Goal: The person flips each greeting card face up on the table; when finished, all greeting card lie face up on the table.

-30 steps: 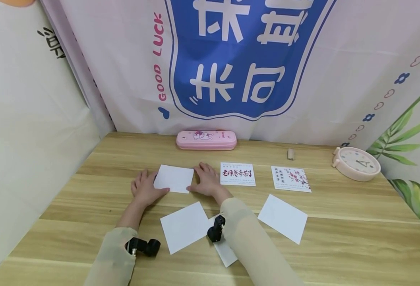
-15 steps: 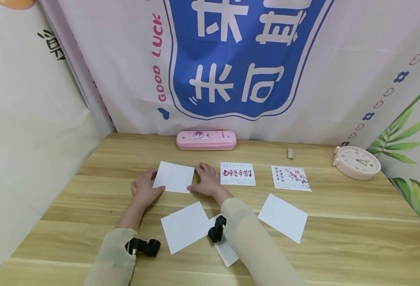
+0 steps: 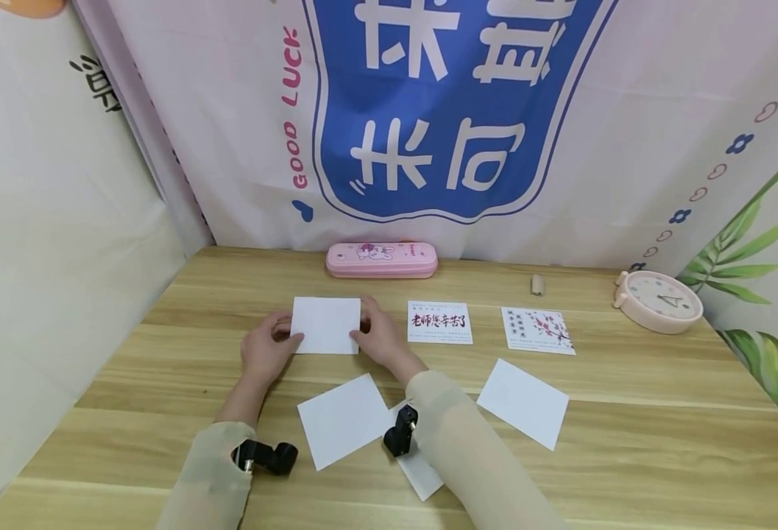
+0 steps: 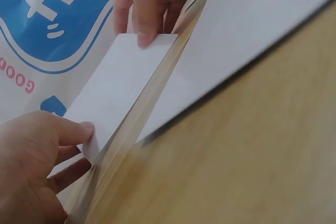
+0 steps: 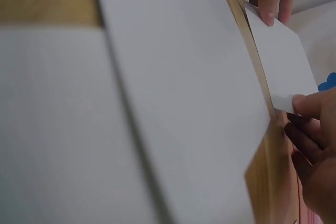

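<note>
- Card [image 3: 325, 325], blank face showing, is b/w your hands, left of the red-lettered card [image 3: 439, 322]; can't tell if it's off the table [image 3: 163, 412].
- Your L hand [image 3: 266, 352] pinches its left edge, R hand [image 3: 383, 338] its right.
- Prob. light, stiffish, maybe slick; likely bows if squeezed inward, so hold opp. edges lightly, w/o pushing.

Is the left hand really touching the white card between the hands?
Touching. The left wrist view shows the left hand with its thumb on the white card.
</note>
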`<state>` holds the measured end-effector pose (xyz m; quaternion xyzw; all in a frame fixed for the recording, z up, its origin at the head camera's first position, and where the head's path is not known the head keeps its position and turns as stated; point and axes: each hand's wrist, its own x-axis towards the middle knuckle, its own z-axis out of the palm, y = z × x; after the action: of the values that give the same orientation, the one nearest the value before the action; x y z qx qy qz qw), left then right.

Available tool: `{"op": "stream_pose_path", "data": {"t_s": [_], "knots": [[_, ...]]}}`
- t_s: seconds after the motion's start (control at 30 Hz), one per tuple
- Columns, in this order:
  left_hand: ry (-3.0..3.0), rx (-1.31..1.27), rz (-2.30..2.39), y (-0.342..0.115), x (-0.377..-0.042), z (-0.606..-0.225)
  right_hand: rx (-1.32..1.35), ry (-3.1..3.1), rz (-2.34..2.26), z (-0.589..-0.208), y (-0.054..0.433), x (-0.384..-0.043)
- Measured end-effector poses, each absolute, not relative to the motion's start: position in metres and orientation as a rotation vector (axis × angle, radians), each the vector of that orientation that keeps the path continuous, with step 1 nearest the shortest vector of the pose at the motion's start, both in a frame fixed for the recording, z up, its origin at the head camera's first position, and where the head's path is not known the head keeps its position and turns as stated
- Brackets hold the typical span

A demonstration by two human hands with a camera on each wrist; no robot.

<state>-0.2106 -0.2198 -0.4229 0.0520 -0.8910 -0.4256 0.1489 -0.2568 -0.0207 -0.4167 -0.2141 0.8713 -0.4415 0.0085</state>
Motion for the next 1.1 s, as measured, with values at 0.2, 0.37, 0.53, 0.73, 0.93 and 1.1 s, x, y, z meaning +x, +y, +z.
{"op": "stream_pose_path", "data": {"t_s": [0.2,0.37,0.53,0.73,0.93,1.1], "knots": [[-2.405,0.168,-1.34,-0.217,-0.212,-0.423,-0.583,2.668,-1.604,-0.417,-0.021,-0.257],[-2.344,0.162,-1.352,-0.216,-0.213,-0.423,-0.454,2.6,-1.765,-0.417,-0.021,-0.257],[-2.304,0.191,-1.446,-0.215,-0.213,-0.422,-0.359,2.541,-1.892,-0.412,-0.019,-0.255],[-2.204,0.229,-1.552,-0.214,-0.214,-0.42,-0.344,2.587,-1.901,-0.408,-0.015,-0.255],[-2.049,0.212,-1.733,-0.212,-0.215,-0.419,-0.356,2.547,-1.953,-0.404,-0.012,-0.256],[-1.947,0.161,-1.865,-0.211,-0.216,-0.418,-0.379,2.365,-2.076,-0.403,-0.012,-0.255]]}}
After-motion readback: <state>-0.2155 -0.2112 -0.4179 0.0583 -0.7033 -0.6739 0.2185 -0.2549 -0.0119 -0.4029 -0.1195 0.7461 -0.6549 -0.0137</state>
